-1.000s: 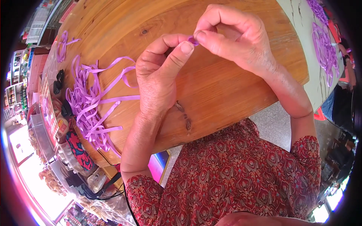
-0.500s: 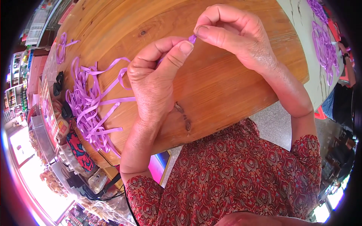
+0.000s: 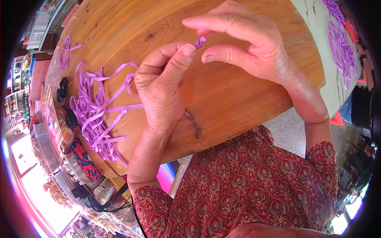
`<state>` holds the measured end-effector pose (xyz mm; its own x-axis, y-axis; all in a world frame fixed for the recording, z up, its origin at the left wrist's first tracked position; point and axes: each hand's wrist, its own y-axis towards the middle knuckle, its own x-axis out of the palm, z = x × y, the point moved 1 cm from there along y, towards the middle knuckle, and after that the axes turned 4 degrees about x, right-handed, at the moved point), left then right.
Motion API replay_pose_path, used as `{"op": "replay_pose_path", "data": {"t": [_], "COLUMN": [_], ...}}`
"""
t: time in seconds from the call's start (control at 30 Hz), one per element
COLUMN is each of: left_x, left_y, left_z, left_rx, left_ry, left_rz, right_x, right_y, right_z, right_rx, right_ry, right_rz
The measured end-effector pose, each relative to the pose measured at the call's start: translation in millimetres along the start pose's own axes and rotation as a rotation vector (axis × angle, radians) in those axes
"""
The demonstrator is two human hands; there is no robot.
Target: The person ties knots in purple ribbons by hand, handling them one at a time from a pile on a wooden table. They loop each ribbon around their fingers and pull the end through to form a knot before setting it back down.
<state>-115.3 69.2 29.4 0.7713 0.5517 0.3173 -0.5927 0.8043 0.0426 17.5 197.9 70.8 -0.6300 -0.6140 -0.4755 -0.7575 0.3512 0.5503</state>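
Observation:
Between thumb and forefinger, my left hand pinches a purple ribbon; a short folded or knotted tip sticks out past the thumb. The rest of that ribbon is hidden in the palm. Just right of the tip, my right hand is open, thumb and fingers spread apart around it with nothing held. Left of my left wrist lies a loose heap of purple ribbon on the wooden table, and several strands run from it toward that hand.
A small purple ribbon loop lies at the table's far left. More purple ribbon rests on a white marbled surface at the right. Black cables and a red-and-blue patterned item crowd the left edge.
My right hand has let go of the ribbon tip and spread its fingers. My left hand, still pinching, has shifted slightly left and down.

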Motion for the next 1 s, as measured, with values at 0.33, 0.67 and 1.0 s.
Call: {"op": "replay_pose_path", "data": {"t": [0.33,0.67,1.0], "left_x": [6,-1,-3], "left_y": [1,2,3], "left_z": [0,9,-5], "left_rx": [-0.001,0.157,0.268], "left_ry": [0.023,0.204,0.504], "left_rz": [-0.084,0.001,-0.34], "right_x": [9,-4,-20], "right_y": [11,0,0], "right_z": [59,-3,-2], "right_rx": [-1.109,-0.164,0.203], "right_ry": [-0.647,-0.289,-0.171], "right_rz": [0.312,0.001,0.147]}}
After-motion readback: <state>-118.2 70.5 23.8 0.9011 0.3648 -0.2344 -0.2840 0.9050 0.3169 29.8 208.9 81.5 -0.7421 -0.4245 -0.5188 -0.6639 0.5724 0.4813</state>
